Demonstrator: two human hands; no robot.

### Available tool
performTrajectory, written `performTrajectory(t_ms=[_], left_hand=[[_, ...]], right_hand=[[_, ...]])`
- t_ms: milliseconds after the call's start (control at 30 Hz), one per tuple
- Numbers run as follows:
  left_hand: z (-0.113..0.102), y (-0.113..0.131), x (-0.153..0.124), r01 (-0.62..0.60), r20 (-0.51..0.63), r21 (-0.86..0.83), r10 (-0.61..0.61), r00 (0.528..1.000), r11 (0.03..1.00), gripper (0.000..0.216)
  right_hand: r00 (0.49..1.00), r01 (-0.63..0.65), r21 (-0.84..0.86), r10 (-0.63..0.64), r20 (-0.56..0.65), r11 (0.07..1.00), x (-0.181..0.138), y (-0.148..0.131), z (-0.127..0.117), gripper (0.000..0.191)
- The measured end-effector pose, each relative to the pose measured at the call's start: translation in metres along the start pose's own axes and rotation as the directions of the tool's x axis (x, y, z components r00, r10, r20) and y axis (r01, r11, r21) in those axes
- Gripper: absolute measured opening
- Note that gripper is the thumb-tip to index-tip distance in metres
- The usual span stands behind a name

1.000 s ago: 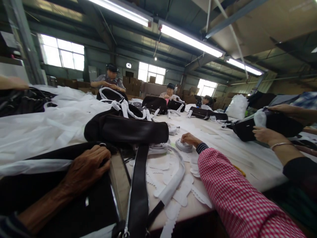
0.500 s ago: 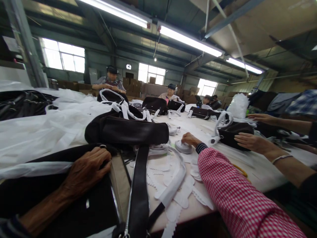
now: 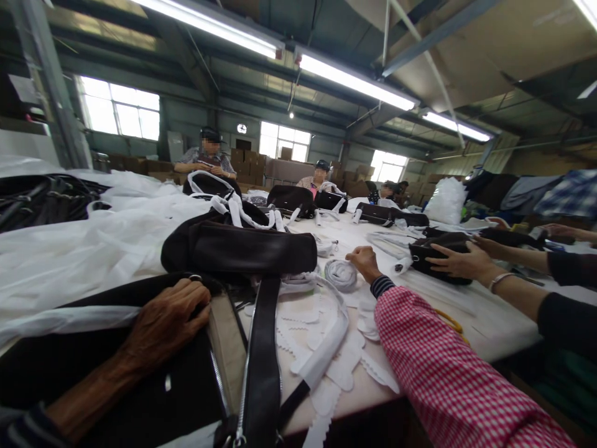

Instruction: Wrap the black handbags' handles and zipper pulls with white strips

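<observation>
My left hand [image 3: 165, 323] lies flat on a black bag [image 3: 140, 398] at the near left, fingers spread and slightly bent over its top edge by a metal ring. A black strap [image 3: 262, 354] runs from that bag toward a dark brown bag [image 3: 242, 249] behind it. My right hand [image 3: 364, 260], at the end of a pink checked sleeve, reaches out over the table with its fingers curled down, just right of a roll of white tape [image 3: 340, 274]. What the fingers hold, if anything, is hidden. White scalloped paper pieces [image 3: 336, 367] lie under my right arm.
A co-worker's hands [image 3: 454, 261] at the right press on a black bag [image 3: 436, 258]. White plastic sheeting [image 3: 79, 249] covers the left of the table. More black bags and three seated people are at the far end. The table edge [image 3: 494, 348] runs near right.
My right hand has shifted right off the tape roll. The co-worker at the right has set a black bag down on the table and laid a hand on it. My left hand has stayed put.
</observation>
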State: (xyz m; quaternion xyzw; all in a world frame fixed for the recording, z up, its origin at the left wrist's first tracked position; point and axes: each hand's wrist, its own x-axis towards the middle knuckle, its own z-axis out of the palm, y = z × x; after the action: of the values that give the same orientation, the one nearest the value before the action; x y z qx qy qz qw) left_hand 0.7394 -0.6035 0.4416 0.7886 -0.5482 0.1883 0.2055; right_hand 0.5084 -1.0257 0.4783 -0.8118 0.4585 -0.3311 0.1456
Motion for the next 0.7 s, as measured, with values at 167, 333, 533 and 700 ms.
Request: performTrajectory(t_ms=[167, 333, 533, 700], left_hand=[[0.001, 0.001, 0.001, -0.009, -0.021, 0.007, 0.009, 1.0, 1.0, 0.019], [0.0, 0.003, 0.002, -0.018, -0.016, 0.026, 0.019, 1.0, 0.999, 0.019], [-0.004, 0.006, 0.003, -0.023, -0.021, 0.053, 0.024, 1.0, 0.998, 0.017], [-0.003, 0.006, 0.003, -0.019, 0.001, 0.058, 0.019, 1.0, 0.998, 0.014]], right_hand=[[0.964, 0.17, 0.006, -0.165, -0.21, 0.986, -0.021, -0.04, -0.025, 0.01], [0.769, 0.551, -0.036, -0.524, -0.366, 0.834, -0.054, -0.09, -0.079, 0.011], [0.835, 0.514, 0.357, -0.55, -0.001, 0.78, -0.1, -0.124, -0.113, 0.009], [0.799, 0.234, 0.526, -0.47, 0.375, 0.818, -0.136, -0.106, -0.064, 0.011]])
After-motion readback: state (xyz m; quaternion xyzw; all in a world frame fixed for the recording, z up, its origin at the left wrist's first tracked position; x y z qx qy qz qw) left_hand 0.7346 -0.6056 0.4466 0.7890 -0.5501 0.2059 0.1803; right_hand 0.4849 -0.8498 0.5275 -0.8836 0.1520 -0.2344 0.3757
